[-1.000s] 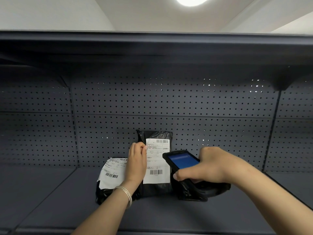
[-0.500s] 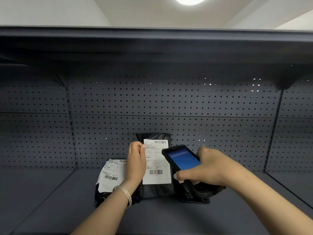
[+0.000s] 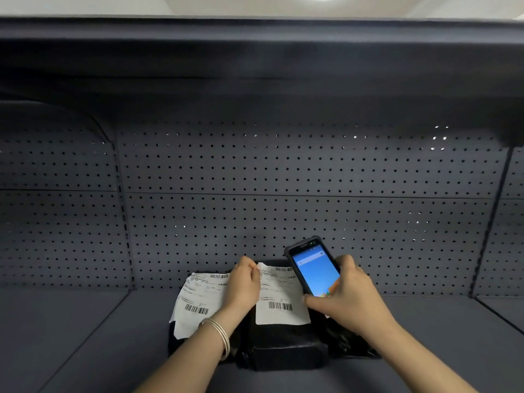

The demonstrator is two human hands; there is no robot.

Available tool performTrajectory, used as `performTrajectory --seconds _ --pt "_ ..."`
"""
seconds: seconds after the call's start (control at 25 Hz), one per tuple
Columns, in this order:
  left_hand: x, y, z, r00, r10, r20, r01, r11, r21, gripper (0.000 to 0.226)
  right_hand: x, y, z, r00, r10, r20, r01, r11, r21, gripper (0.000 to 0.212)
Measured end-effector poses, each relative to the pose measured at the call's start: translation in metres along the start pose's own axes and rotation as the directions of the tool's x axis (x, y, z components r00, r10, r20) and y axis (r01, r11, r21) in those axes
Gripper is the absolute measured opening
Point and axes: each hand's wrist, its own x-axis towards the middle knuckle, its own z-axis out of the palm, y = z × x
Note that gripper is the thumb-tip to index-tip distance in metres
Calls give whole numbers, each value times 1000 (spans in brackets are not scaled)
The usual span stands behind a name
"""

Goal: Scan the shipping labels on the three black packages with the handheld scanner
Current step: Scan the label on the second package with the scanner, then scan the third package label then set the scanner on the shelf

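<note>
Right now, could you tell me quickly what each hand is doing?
Left hand: closed, pinching the middle package's label at its top corner.
Right hand: closed around the handheld scanner.

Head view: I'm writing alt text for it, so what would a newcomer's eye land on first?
The scanner, its blue screen lit, held in the right hand at centre. Next, two white labels on black packages on the shelf: the left hand pinches the middle label; the left label lies beside it.

Glossy black plastic packages (image 3: pixel 286 347) bearing matt white paper labels (image 3: pixel 279 299); matt grey perforated metal back panel (image 3: pixel 283 171); glass-fronted, plastic-cased scanner (image 3: pixel 313 269); shiny metal bangles (image 3: pixel 221 334).
</note>
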Motion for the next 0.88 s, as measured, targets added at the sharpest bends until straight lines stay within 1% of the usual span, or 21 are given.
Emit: performTrajectory --seconds 0.12,0.2,0.32,0.4,0.48,0.56,0.64,0.72,0.8,0.84,0.88 --pt "2 -8 -2 994 -47 96 44 999 33 15 10 4 8 1000 17 8 -17 1000 8 71" --pt "0 -12 -7 994 -28 110 25 999 24 18 13 3 12 1000 16 9 -16 1000 13 72" --pt "-1 -20 -28 998 29 53 -29 1000 -9 19 16 -3 18 1000 14 5 -14 1000 12 70" --pt "2 -33 -47 997 69 -21 -68 996 59 15 15 -11 23 1000 7 21 -8 1000 14 68" --pt "6 -53 -68 995 60 -77 -46 984 171 13 12 -22 32 999 -17 39 17 1000 3 67" --pt "6 -69 -86 994 4 -110 22 972 234 20 8 -35 42 998 -42 55 41 999 3 66" --pt "6 -79 -97 991 -83 -101 106 963 249 32 5 -48 53 995 -57 81 57 998 11 65" --pt "9 -90 -103 976 -211 -47 215 932 291 45 2 -59 63 993 -72 98 70 997 15 67" --pt "11 -101 -106 946 -321 49 273 868 414 57 -2 -71 71 992 -77 98 77 997 11 68" --pt "12 -103 -107 937 -338 89 267 856 442 57 -5 -76 74 992 -79 96 79 997 1 67" --pt "12 -104 -107 941 -320 107 249 874 417 51 -7 -80 76 992 -82 95 83 996 -11 67"
